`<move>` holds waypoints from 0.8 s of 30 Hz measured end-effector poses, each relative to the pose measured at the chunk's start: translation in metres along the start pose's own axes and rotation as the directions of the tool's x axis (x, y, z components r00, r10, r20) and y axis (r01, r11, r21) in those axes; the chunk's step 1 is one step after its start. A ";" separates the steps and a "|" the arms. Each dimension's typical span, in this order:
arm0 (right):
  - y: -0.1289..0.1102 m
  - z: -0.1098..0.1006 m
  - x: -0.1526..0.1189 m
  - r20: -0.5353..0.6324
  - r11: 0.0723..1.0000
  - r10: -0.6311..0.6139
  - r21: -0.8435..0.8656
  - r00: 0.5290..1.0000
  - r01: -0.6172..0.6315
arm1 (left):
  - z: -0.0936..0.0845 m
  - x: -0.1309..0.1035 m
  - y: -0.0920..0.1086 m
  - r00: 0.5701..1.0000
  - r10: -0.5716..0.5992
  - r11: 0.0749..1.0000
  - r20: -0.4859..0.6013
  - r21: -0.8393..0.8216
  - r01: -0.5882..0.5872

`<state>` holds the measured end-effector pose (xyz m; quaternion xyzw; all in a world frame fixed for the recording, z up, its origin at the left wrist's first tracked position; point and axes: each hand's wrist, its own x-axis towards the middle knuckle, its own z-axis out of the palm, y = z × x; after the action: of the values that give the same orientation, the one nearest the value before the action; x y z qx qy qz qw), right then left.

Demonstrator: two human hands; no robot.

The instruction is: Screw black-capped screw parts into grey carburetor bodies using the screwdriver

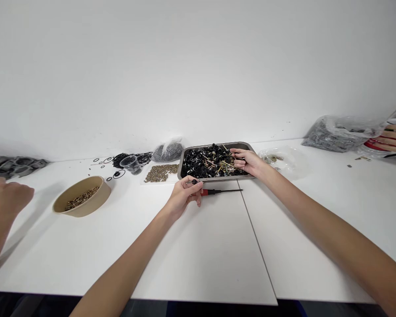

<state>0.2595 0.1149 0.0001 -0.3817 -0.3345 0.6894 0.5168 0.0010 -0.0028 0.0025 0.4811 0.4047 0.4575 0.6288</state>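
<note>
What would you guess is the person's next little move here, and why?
Probably the right hand lifts one piece out of the metal tray and brings it to the left hand. The right fingers are already down among the black rings and pins, while the left hand pinches a small black part just in front of the tray, beside the red-handled screwdriver.

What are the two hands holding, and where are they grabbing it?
The left hand pinches a small black part between its fingertips. The right hand reaches into the metal tray of parts; whether it grips one cannot be told.
</note>
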 end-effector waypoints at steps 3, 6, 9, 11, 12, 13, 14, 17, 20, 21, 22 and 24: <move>0.000 0.000 -0.001 0.020 1.000 0.001 -0.002 1.000 -0.001 | 0.000 0.000 0.000 1.000 0.006 1.000 -0.001 -0.009 -0.006; 0.000 0.000 -0.001 0.030 1.000 0.002 -0.009 1.000 -0.002 | 0.000 0.000 -0.001 1.000 0.011 1.000 -0.005 -0.009 -0.011; 0.000 0.000 -0.001 0.035 1.000 0.005 -0.015 0.999 -0.005 | 0.000 0.000 -0.001 1.000 0.017 1.000 -0.009 -0.002 -0.017; -0.001 0.001 -0.002 0.031 1.000 0.007 -0.019 0.999 -0.007 | -0.001 0.001 -0.001 1.000 0.021 1.000 -0.018 0.000 -0.021; -0.001 0.001 -0.003 0.028 1.000 0.007 -0.022 1.000 -0.007 | -0.001 0.001 -0.001 0.999 0.023 1.000 -0.025 0.000 -0.023; -0.001 0.002 -0.004 0.025 1.000 0.008 -0.025 1.000 -0.008 | -0.001 0.001 -0.001 0.999 0.025 1.000 -0.034 0.000 -0.025; -0.002 0.002 -0.004 0.023 1.000 0.010 -0.028 1.000 -0.009 | -0.001 0.001 0.000 0.999 0.027 1.000 -0.042 -0.001 -0.027; -0.002 0.003 -0.005 0.021 0.999 0.012 -0.040 1.000 -0.011 | -0.001 0.001 0.000 0.998 0.030 1.000 -0.056 -0.005 -0.030; -0.002 0.003 -0.005 0.025 0.999 0.008 -0.049 1.000 -0.007 | -0.001 0.001 0.000 0.998 0.034 0.999 -0.060 -0.013 -0.035; -0.001 0.003 -0.005 0.025 0.999 0.007 -0.053 1.000 -0.005 | -0.001 0.001 0.000 0.997 0.035 0.999 -0.063 -0.016 -0.036; -0.001 0.003 -0.005 0.024 0.998 0.005 -0.057 1.000 -0.004 | -0.001 0.002 -0.001 0.997 0.035 0.999 -0.066 -0.019 -0.036; -0.001 0.003 -0.005 0.019 0.998 0.003 -0.064 1.000 -0.002 | -0.001 0.002 -0.001 0.997 0.033 0.999 -0.076 -0.027 -0.035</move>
<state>0.2582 0.1098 0.0036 -0.3918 -0.3607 0.6828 0.5001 0.0007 -0.0007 0.0012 0.4612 0.4135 0.4918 0.6119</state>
